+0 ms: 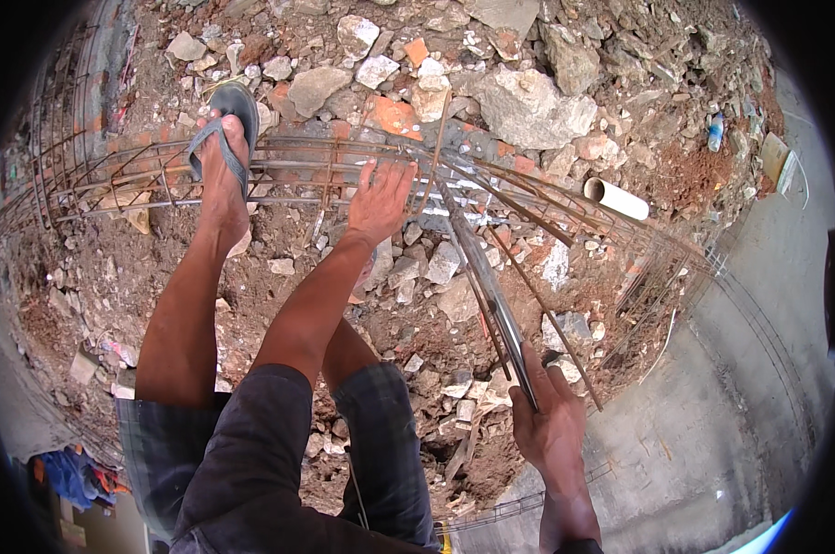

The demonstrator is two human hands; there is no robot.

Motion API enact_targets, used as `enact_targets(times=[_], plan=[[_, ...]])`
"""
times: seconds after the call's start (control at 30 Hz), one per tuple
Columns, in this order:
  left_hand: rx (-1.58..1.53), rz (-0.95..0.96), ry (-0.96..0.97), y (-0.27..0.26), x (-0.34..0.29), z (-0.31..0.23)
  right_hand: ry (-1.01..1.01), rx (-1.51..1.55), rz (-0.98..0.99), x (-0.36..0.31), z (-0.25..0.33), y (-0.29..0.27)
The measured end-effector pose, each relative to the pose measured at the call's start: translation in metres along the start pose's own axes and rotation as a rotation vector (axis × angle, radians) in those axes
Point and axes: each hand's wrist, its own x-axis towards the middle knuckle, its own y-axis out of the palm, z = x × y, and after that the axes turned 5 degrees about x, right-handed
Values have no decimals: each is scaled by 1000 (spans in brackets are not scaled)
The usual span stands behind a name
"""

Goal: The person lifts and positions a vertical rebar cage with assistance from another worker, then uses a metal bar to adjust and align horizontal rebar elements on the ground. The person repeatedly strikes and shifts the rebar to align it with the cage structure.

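Note:
My left hand (381, 198) lies palm down on a long rebar cage (288, 166), fingers stretched out over its bars. My right hand (549, 415) is closed around the near end of a long grey metal bar (480, 263). From there the bar runs up and left, its far end meeting the cage just right of my left hand. Whether it is hollow, and how its far end joins the cage, I cannot make out. Thin rusty rods (547, 319) lie slanted beside the bar. A sandalled foot (225, 157) stands on the cage left of my left hand.
Broken concrete and brick rubble (533, 106) covers the ground beyond the cage. A short white pipe (618, 198) lies to the right, near a small plastic bottle (716, 132). Grey concrete slab (713, 415) spreads at the lower right. More rebar stands at the far left.

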Motion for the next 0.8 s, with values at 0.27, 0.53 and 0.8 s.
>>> enact_targets(times=[0.27, 0.53, 0.8], plan=[[-53, 38, -18, 1, 1, 3, -85, -164, 60, 42, 5, -50], [-20, 10, -6, 4, -1, 0, -102, -266, 181, 57, 28, -77], [-29, 23, -13, -1, 0, 0, -179, -260, 142, 63, 17, -73]])
